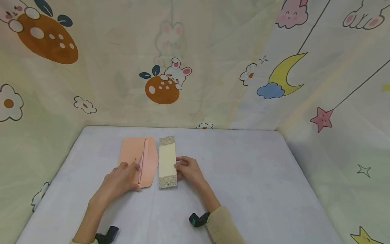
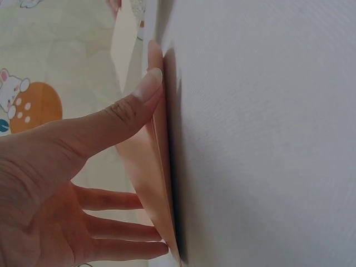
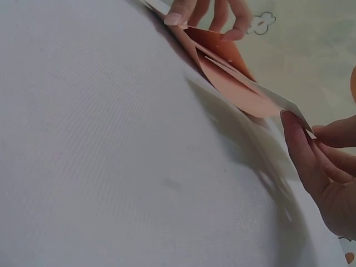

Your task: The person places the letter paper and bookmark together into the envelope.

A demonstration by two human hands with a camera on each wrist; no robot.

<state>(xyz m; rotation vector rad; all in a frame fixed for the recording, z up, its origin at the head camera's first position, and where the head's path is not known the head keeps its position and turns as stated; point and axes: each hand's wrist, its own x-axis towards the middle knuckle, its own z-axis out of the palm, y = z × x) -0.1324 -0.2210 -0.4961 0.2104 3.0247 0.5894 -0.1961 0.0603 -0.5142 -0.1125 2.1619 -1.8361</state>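
A peach envelope (image 1: 127,148) lies on the table with its pointed flap (image 1: 151,162) turned to the right and its mouth gaping. My left hand (image 1: 120,181) rests on its near part, fingers spread and nearly straight. The left thumb (image 2: 149,86) presses at the envelope's edge in the left wrist view. Just right of the flap is a cream card (image 1: 167,159) with patterned gold bands at both ends. My right hand (image 1: 190,171) pinches the card's right edge between thumb and fingers. In the right wrist view the card, raised off the table, overlaps the flap.
The white table (image 1: 253,176) has a far edge against a fabric backdrop (image 1: 115,74) printed with rabbits, flowers and stars. Black wrist devices (image 1: 198,220) sit on both forearms near the table's front.
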